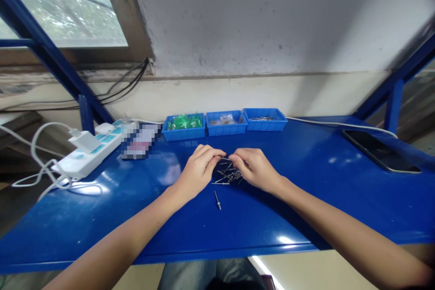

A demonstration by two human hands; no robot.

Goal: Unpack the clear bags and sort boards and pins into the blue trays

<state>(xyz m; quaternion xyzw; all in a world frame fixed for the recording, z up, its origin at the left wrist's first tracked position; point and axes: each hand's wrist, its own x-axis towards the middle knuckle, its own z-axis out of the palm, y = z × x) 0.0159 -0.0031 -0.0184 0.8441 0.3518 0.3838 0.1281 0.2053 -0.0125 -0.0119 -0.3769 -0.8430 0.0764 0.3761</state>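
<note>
A thin silver blind rivet (226, 159) spans the small gap between my two hands, above a loose pile of similar rivets (222, 183). Thumb and forefinger of my left hand (203, 165) pinch its left end. On the other side, my right hand (255, 167) has its fingertips closed at the right end and hides part of the pile. One separate rivet (217, 200) lies on the blue table nearer to me, its flanged head pointing towards the front edge.
Along the back stand three blue bins: one with green packets (183, 133), one with clear bags (227, 129), one with rivets (265, 125). A white power strip (91, 149) with cables and a pixelated object (141, 141) are left; a black phone (380, 151) lies right.
</note>
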